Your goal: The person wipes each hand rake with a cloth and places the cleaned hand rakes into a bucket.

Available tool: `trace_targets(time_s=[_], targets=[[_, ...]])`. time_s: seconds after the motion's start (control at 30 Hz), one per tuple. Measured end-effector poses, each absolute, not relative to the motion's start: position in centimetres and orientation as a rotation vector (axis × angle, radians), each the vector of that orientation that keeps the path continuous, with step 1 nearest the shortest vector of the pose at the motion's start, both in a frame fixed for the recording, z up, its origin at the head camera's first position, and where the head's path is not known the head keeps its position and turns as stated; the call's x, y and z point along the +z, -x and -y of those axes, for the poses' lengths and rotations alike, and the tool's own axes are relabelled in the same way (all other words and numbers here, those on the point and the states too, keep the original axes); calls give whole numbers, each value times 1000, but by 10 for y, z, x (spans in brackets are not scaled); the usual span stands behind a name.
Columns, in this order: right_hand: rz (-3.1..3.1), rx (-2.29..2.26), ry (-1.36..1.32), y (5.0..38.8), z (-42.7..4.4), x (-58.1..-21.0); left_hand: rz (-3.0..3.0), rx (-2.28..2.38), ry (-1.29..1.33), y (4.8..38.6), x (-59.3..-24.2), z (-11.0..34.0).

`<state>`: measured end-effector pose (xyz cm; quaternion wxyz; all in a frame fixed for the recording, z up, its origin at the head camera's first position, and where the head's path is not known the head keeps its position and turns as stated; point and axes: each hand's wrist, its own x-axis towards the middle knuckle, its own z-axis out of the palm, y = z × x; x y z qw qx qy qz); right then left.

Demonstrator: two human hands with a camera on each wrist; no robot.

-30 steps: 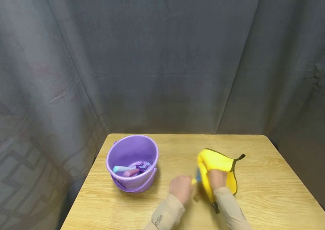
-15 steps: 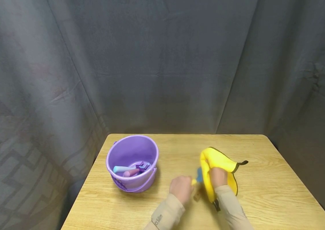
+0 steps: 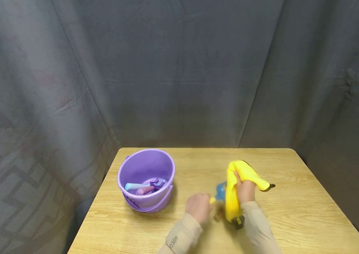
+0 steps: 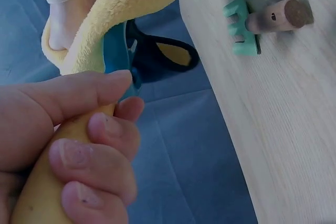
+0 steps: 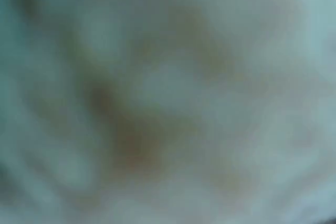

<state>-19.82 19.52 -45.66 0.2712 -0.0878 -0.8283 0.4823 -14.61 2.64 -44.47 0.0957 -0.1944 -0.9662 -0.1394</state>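
My left hand (image 3: 198,208) grips the yellow handle (image 4: 44,182) of a toy garden tool, its fingers curled round it and the thumb along the top. The tool's blue head (image 3: 220,191) points right, partly covered by a yellow cloth (image 3: 231,197) with dark edging. With my right hand (image 3: 246,191) I hold that cloth bunched against the head; its folds hide most of the fingers. A small green toy rake (image 4: 241,27) with a brown handle lies on the table below my hands. The right wrist view is only a blur.
Left of my hands stands a purple bucket (image 3: 163,203), handle hanging down its side. Inside lie a light blue handle (image 3: 133,187) and a purple toy rake (image 3: 156,184) with a pink handle. Grey curtains (image 3: 179,88) hang behind and beside the wooden table (image 3: 306,211).
My right hand and the cloth have shifted slightly right and the cloth has folded narrower, so more of the blue head shows. My left hand stays nearly in place, still gripping the tool.
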Motion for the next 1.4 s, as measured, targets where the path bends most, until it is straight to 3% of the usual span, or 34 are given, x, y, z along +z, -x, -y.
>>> trace_targets(time_s=[0.47,1.1,1.4], targets=[[2145,1261,367,201,-216,-458,2926,-422,568,149,-445,-19],[2106,1313,794,188,-254,-466,2936,-566,502,152,-446,-8],[1822,1486,610,186,-239,-452,2968,-570,431,159,-449,-4]])
